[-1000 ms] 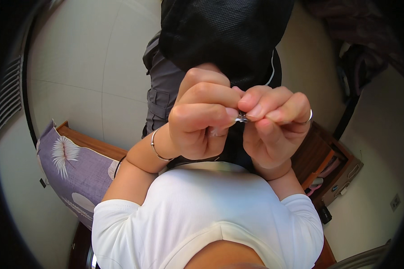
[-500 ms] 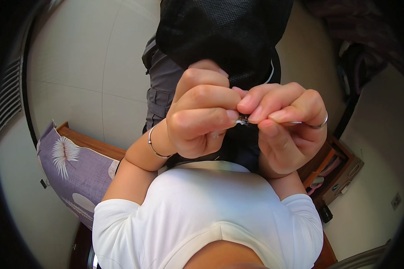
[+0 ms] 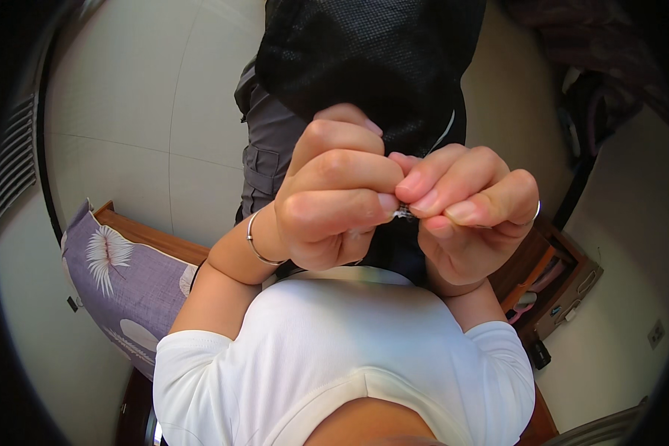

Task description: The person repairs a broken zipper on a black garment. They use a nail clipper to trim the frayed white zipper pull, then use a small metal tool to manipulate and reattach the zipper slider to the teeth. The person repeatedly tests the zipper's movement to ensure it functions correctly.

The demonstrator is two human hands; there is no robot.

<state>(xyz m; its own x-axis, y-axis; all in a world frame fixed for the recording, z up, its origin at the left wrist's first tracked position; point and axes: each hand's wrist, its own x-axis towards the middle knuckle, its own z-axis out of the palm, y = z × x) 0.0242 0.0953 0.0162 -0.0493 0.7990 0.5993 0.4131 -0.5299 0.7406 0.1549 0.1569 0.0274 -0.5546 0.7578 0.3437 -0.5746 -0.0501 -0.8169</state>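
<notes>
In front of my chest both hands meet fingertip to fingertip. Between them shows a tiny dark piece with whitish, shiny bits (image 3: pixel 403 212), too small to name. My left hand (image 3: pixel 338 197) is closed, its thumb and forefinger pinching the left end of this piece. From the other side, my right hand (image 3: pixel 477 208) pinches it with the thumb under bent fingers; most of the piece is hidden by them. Beneath and beyond the hands, black textured fabric (image 3: pixel 372 59) lies over my lap and legs. A thin white strand (image 3: pixel 446 128) runs across it near my right hand.
At the left, a purple cloth with a white feather print (image 3: pixel 126 275) covers a wooden-edged piece of furniture. An open wooden drawer or box (image 3: pixel 565 275) with small things inside stands at the right. Pale floor tiles (image 3: pixel 141 111) lie beyond.
Both hands have shifted slightly, and the right fingers have closed in nearer to the left ones. A thin silvery tip seen earlier by the right forefinger is now nearly hidden.
</notes>
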